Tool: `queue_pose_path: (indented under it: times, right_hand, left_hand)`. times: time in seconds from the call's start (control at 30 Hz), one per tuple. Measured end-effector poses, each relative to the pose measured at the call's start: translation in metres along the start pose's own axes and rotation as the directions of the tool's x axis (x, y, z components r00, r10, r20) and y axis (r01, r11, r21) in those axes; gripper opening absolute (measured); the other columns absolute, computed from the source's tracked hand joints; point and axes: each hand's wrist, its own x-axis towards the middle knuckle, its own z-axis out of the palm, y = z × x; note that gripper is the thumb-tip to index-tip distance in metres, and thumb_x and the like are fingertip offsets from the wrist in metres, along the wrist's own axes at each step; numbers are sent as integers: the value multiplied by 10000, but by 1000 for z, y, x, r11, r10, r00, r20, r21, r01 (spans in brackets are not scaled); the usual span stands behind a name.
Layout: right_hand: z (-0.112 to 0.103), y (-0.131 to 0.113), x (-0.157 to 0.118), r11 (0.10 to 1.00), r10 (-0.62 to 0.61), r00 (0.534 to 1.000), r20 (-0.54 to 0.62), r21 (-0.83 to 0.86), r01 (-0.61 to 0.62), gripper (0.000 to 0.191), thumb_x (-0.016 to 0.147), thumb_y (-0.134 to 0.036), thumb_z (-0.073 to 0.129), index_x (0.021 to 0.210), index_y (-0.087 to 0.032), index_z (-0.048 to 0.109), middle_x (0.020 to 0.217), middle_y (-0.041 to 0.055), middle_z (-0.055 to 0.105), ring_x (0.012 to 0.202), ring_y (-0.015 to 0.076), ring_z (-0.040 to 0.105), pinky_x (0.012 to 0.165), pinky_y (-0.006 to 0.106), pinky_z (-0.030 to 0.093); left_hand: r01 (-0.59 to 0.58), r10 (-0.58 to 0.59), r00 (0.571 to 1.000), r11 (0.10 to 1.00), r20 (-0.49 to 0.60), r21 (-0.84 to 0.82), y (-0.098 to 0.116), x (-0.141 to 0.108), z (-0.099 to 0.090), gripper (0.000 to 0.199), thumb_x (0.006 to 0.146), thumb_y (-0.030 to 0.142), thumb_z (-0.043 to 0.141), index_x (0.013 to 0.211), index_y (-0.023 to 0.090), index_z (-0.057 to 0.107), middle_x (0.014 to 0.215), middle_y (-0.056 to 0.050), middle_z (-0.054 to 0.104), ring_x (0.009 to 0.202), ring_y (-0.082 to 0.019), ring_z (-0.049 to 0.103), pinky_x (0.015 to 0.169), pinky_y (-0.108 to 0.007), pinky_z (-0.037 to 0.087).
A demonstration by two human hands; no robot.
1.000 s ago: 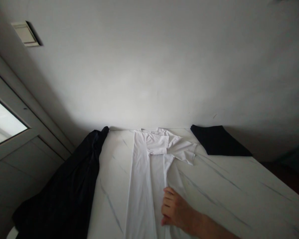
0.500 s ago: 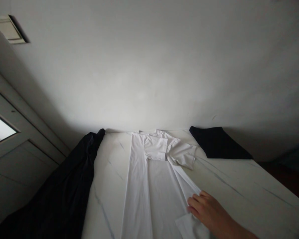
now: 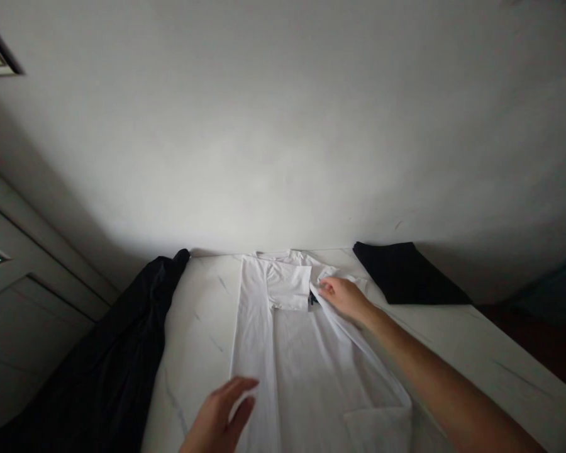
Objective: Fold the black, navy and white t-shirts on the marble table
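Observation:
A white T-shirt (image 3: 306, 358) lies on the marble-patterned table (image 3: 202, 314), its collar toward the wall. The left side is folded inward, with that short sleeve lying flat across the chest. My right hand (image 3: 337, 294) pinches the shirt's right side near the sleeve and lifts the cloth a little; a small dark patch shows beside the fingers. Low in the view, my left hand (image 3: 224, 412) hovers over the folded left edge, thumb and fingers apart, with nothing in it.
A folded black cloth (image 3: 408, 274) lies at the table's back right. Along the left edge a black garment (image 3: 117, 352) is draped. Behind the table rises a white wall (image 3: 283, 138); a door (image 3: 33, 302) stands at the left.
My right hand has moved up from the shirt's lower right edge to near the right sleeve, where it grips the cloth. My left hand has come into view at the bottom.

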Motion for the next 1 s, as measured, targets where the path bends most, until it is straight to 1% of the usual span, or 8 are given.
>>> queue_pose_path:
  times: [0.03, 0.07, 0.1, 0.23, 0.43, 0.6, 0.77, 1.0]
  right_hand:
    - [3, -4, 25, 998, 34, 999, -26, -52, -36, 333, 925, -345, 545, 1178, -177, 682, 1104, 121, 748, 1028, 245, 686, 847, 302, 480]
    - [7, -8, 48, 992, 75, 996, -51, -101, -80, 355, 937, -362, 539, 1198, -161, 672, 1147, 147, 733, 1067, 259, 676, 868, 313, 479]
    - [12, -10, 67, 982, 117, 991, -60, -139, -125, 379, 947, -395, 533, 1201, -151, 670, 1171, 166, 722, 1091, 270, 669, 876, 323, 481]
    - [27, -15, 108, 953, 234, 972, 13, -201, -227, 403, 891, -478, 612, 1114, -158, 712, 1158, 182, 724, 1081, 299, 678, 833, 344, 506]
    - [38, -20, 121, 972, 168, 986, 0, -170, -165, 262, 898, -278, 579, 1113, -200, 708, 1151, 118, 738, 1080, 263, 678, 847, 310, 491]
    - [47, -33, 120, 994, 98, 989, -108, -38, -102, 304, 971, -253, 477, 1224, -162, 619, 1112, 131, 742, 1049, 253, 684, 859, 309, 472]
    - [61, -45, 106, 994, -36, 992, -117, 95, 47, 338, 892, -168, 602, 1230, -179, 614, 1123, 96, 740, 1066, 211, 674, 889, 264, 456]
    - [76, -46, 79, 997, -68, 998, -11, -40, 67, 347, 880, -91, 523, 1165, -201, 688, 1169, 74, 725, 1115, 207, 635, 950, 270, 439]
  left_hand:
    - [-129, 128, 991, 990, 29, 55, 15, 30, 6, 366, 911, 501, 571, 1219, 337, 680, 1358, -19, 653, 1330, -253, 534, 1175, -419, 387]
    - [-323, 322, 946, 910, 46, 259, 30, 59, 13, 421, 977, 454, 434, 1326, 303, 613, 1438, -36, 598, 1369, -238, 503, 1198, -437, 353]
    - [-409, 426, 902, 801, 62, 438, 43, 87, 19, 457, 1005, 378, 343, 1390, 253, 557, 1495, -62, 543, 1419, -225, 448, 1210, -449, 330]
    - [-400, 413, 893, 547, 179, 735, 68, 162, 39, 533, 1013, 327, 299, 1518, 170, 374, 1631, -102, 319, 1532, -264, 206, 1226, -543, 242]
    - [-496, 378, 861, 480, 339, 724, 45, 175, 46, 585, 1011, 535, 274, 1543, 296, 325, 1671, -107, 204, 1543, -314, 129, 1209, -643, 132]
    - [-494, 400, 860, 495, 317, 715, 57, 191, 40, 572, 1021, 530, 197, 1539, 321, 324, 1672, -100, 211, 1546, -311, 126, 1200, -657, 148]
    - [-530, 365, 845, 469, 391, 706, 64, 215, 42, 558, 1014, 514, 267, 1520, 295, 355, 1650, -113, 276, 1533, -331, 186, 1180, -696, 166]
    - [-452, 443, 869, 532, 219, 716, 81, 257, 37, 389, 1001, 312, 358, 1322, 244, 567, 1511, -87, 517, 1431, -254, 418, 1158, -553, 350]
